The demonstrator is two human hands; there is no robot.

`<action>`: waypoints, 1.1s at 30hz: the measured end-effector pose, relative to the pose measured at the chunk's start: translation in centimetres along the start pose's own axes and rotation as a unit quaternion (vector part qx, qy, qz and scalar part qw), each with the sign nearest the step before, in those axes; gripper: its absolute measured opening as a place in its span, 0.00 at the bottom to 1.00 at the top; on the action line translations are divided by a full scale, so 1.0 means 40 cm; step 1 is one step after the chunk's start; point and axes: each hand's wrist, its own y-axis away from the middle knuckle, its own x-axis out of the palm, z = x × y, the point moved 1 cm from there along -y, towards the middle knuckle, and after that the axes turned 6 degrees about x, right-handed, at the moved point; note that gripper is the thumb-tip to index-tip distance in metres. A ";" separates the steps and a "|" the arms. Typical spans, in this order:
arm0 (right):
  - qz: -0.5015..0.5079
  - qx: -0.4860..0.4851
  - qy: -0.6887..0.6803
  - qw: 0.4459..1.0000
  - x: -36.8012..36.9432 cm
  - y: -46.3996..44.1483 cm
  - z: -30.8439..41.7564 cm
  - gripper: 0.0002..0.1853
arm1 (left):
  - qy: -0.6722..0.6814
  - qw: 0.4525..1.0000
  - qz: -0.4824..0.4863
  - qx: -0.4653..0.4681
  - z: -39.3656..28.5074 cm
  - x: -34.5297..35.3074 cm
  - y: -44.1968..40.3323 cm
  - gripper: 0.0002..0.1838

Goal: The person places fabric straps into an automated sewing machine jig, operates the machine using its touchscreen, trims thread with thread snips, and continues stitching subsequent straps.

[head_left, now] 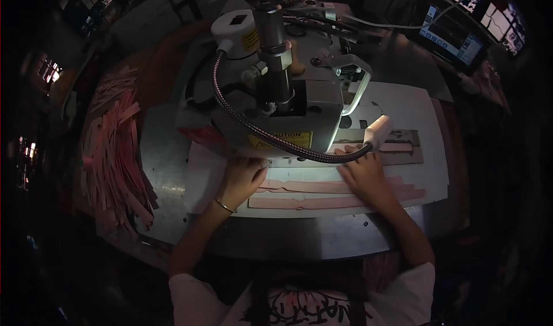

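Since the steel worktable (345, 239) carries everything, work with the sewing machine head (322, 104) above you and the white sheet (439, 173) under your hands. Bundle of cut pink strips (118, 159) lies at your left, apart from the sheet. Slotted template plate (412, 156) is partly under the head, with a pink strip (397, 147) in its slot; loose pink strips (334, 203) lie nearer you. Your right hand (364, 170) has its fingers spread over the plate and strip, nothing visibly pinched. Your left hand (245, 178) is at the near edge of the head, fingertips hidden, so cannot tell its grip. To do this well, press the strip flat along the slot, line up its edges, hold the plate square, fingers clear of the needle area, and aim the lamp tip (377, 133) at the slot
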 end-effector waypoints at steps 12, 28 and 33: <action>0.023 0.078 0.004 0.997 -0.027 0.042 -0.061 0.18 | 0.103 0.991 -0.070 0.045 -0.044 -0.005 -0.033 0.10; 0.003 0.063 -0.041 0.997 -0.059 0.032 -0.091 0.15 | 0.081 0.996 -0.034 -0.021 0.019 -0.040 -0.015 0.13; -0.003 0.082 -0.080 0.993 -0.084 0.040 -0.097 0.15 | -0.026 0.999 -0.022 0.010 0.029 -0.001 -0.023 0.11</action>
